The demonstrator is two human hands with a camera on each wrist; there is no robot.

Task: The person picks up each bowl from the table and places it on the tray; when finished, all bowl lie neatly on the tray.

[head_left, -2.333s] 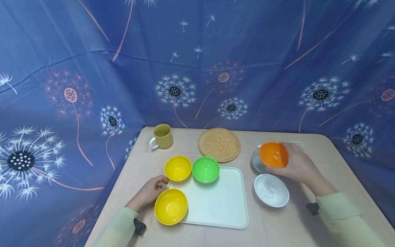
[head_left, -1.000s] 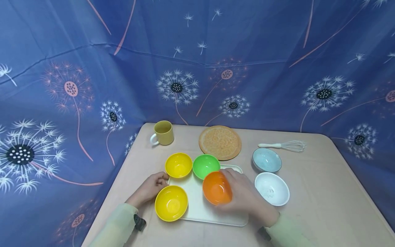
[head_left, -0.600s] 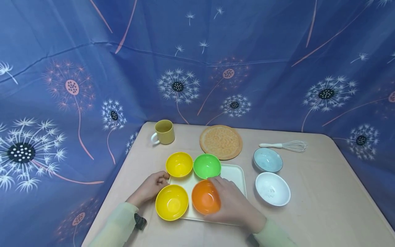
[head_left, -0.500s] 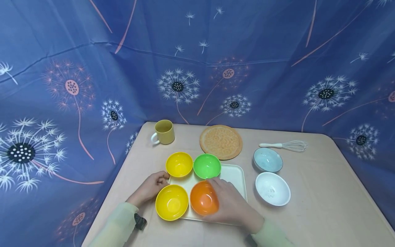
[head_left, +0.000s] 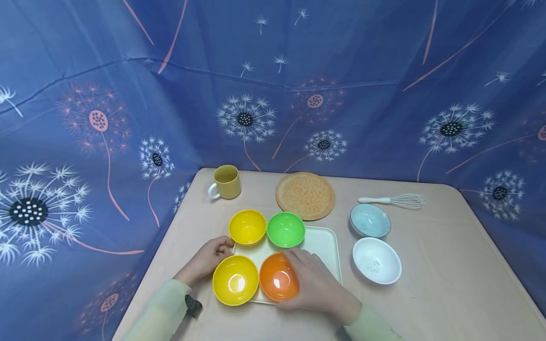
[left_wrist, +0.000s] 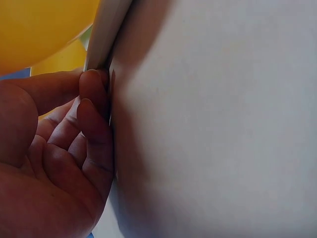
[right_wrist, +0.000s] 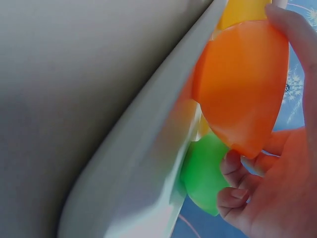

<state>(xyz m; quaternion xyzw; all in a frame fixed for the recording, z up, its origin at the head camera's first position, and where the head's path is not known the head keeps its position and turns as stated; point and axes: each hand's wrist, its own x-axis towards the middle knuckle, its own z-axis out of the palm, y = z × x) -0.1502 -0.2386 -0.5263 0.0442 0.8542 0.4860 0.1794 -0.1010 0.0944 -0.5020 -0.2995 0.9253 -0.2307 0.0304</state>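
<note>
My right hand [head_left: 317,286] holds an orange bowl [head_left: 277,274] by its right side, thumb at the near rim and fingers at the far rim. The bowl is upright over the front of a white tray [head_left: 322,244]. Its left rim meets a yellow bowl [head_left: 236,279] that overhangs the tray's left edge. Behind these, a second yellow bowl [head_left: 247,227] and a green bowl [head_left: 286,229] stand side by side. In the left wrist view, the thumb and fingers of my left hand [left_wrist: 64,144] pinch the tray's left rim. The right wrist view shows the orange bowl's base close over the tray.
To the right of the tray stand a white bowl [head_left: 377,261] and a light blue bowl [head_left: 370,220], with a whisk [head_left: 390,201] behind them. A round pizza-patterned board [head_left: 305,196] lies behind the tray. At the back left is a mustard mug [head_left: 227,182].
My right hand has carried the orange bowl left from above the light blue bowl to the tray, up against the front yellow bowl, which has shifted slightly left. My left hand stays put.
</note>
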